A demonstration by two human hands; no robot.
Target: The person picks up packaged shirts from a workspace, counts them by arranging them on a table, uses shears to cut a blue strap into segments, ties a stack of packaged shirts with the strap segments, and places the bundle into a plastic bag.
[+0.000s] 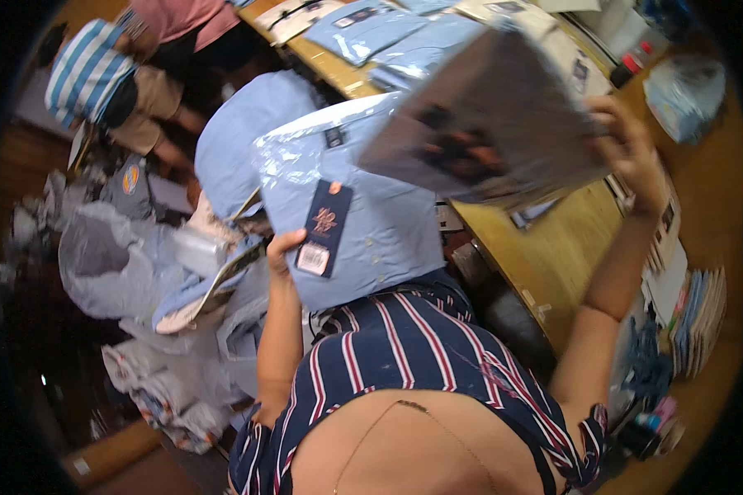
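My left hand (286, 250) grips the lower left edge of a folded light blue shirt (388, 210), its thumb on top beside a dark navy hang tag (324, 228). Glossy clear plastic covers the shirt's upper part, and a row of buttons shows down its front. At the upper right my right hand (631, 153) holds the right side of a flat, dark greyish-brown package (487, 124). Motion smears that package, so its kind is unclear; its left corner overlaps the shirt in view. Behind the shirt, to the left, is more light blue cloth (252, 136).
Several bagged folded shirts (367, 31) lie on the yellowish wooden table (553, 247). To the left are heaped clear plastic bags (107, 260). Two other people (99, 74) are at the upper left. Stacked folded items (698, 322) stand at the right, below a plastic bundle (685, 95).
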